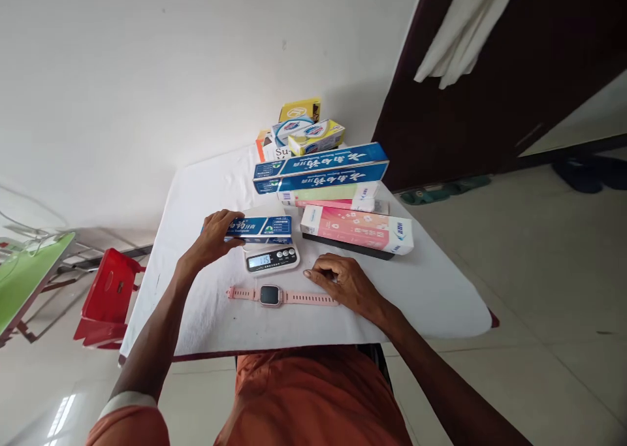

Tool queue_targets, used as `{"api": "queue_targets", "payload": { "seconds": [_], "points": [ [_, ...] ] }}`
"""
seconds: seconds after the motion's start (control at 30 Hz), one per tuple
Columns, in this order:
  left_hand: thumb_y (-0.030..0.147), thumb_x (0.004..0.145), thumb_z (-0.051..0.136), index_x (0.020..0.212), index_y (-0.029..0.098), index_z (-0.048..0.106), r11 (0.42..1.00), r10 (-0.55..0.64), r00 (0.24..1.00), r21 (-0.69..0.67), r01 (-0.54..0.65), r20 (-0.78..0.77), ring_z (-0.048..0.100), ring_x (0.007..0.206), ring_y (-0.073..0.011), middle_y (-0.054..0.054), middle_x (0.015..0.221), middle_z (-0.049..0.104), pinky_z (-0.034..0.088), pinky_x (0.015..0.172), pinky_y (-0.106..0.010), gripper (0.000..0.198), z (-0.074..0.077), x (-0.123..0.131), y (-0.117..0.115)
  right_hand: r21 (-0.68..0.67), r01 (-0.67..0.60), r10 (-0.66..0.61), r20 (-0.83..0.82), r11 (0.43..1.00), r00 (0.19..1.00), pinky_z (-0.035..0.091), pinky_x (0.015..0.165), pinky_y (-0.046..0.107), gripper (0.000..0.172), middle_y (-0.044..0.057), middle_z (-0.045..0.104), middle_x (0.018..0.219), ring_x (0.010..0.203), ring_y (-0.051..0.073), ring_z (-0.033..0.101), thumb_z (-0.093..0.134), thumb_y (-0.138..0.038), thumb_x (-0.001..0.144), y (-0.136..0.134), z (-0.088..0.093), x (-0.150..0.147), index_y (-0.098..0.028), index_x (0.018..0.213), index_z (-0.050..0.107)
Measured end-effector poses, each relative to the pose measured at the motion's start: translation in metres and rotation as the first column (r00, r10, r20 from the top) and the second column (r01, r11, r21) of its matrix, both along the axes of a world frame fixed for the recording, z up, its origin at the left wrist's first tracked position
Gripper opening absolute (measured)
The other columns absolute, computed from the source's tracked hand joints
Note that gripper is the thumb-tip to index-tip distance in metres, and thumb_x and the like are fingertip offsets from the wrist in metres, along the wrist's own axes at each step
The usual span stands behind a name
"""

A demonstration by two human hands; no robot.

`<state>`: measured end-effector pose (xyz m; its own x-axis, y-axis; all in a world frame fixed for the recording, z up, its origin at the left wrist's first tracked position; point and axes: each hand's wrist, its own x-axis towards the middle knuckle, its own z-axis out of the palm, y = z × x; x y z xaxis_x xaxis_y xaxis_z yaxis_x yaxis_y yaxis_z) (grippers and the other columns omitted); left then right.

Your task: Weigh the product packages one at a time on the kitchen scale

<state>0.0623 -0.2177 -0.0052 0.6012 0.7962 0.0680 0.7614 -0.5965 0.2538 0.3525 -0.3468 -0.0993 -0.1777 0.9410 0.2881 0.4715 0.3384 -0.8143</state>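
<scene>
My left hand [219, 236] is wrapped round the left end of a blue toothpaste box [269, 226]. The box lies over a small white kitchen scale [277, 262], whose lit display appears to read 115. Whether the box bears fully on the scale is hard to see. My right hand [349, 285] rests on the tablecloth with its fingers curled in, and no object shows in it. Just left of its wrist, a pink-strapped smartwatch [270, 296] lies flat, the strap's end reaching beneath the hand. A pink and white box [357, 229] sits beyond the right hand.
Behind the scale lie two long blue toothpaste boxes [321, 168], a green and white box [328, 193] and several soap boxes [316, 137]. A white cloth covers the table [431, 302]. A red chair [108, 296] and a green table [34, 283] stand to the left.
</scene>
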Motion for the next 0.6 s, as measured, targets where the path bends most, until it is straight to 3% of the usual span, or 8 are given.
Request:
{"api": "queue_targets", "payload": {
  "seconds": [0.13, 0.3, 0.43, 0.6],
  "points": [
    [0.031, 0.089, 0.071, 0.125, 0.026, 0.056, 1.0, 0.01, 0.999, 0.029, -0.011, 0.046, 0.062, 0.112, -0.0281, -0.007, 0.118, 0.065, 0.044, 0.104, -0.047, 0.039, 0.01, -0.008, -0.005, 0.036, 0.024, -0.024, -0.005, 0.999, 1.0, 0.04, 0.06, 0.027, 0.043, 0.0, 0.057, 0.066, 0.063, 0.014, 0.052, 0.058, -0.046, 0.099, 0.002, -0.004, -0.001, -0.02, 0.064, 0.054],
    [0.039, 0.09, 0.072, 0.13, 0.03, 0.054, 0.998, -0.037, 0.995, 0.048, 0.033, 0.097, 0.063, 0.11, -0.0264, -0.006, 0.124, 0.064, 0.05, 0.094, -0.042, 0.045, 0.043, -0.003, -0.031, 0.073, 0.032, -0.034, 0.021, 0.997, 0.999, 0.038, 0.061, 0.027, 0.04, 0.001, 0.058, 0.066, 0.062, 0.014, 0.053, 0.06, -0.039, 0.097, 0.004, -0.007, -0.002, -0.02, 0.062, 0.053],
    [0.045, 0.091, 0.072, 0.133, 0.029, 0.054, 0.981, -0.168, 0.978, 0.115, 0.154, 0.121, 0.061, 0.117, -0.0286, -0.008, 0.126, 0.064, 0.049, 0.097, -0.044, 0.048, 0.053, 0.046, -0.047, 0.047, 0.032, -0.033, 0.027, 0.998, 0.999, 0.036, 0.061, 0.027, 0.037, 0.0, 0.059, 0.064, 0.062, 0.014, 0.054, 0.063, -0.034, 0.096, 0.004, -0.005, -0.001, -0.02, 0.063, 0.055],
    [0.04, 0.095, 0.066, 0.138, 0.024, 0.051, 0.937, -0.324, 0.935, 0.187, 0.295, 0.145, 0.06, 0.12, -0.03, -0.013, 0.132, 0.062, 0.047, 0.098, -0.046, 0.048, 0.033, 0.128, -0.048, 0.078, 0.037, -0.041, 0.049, 0.996, 0.998, 0.036, 0.063, 0.028, 0.038, -0.001, 0.061, 0.064, 0.062, 0.015, 0.054, 0.063, -0.033, 0.097, 0.004, -0.006, -0.002, -0.019, 0.063, 0.054]
  ]
}}
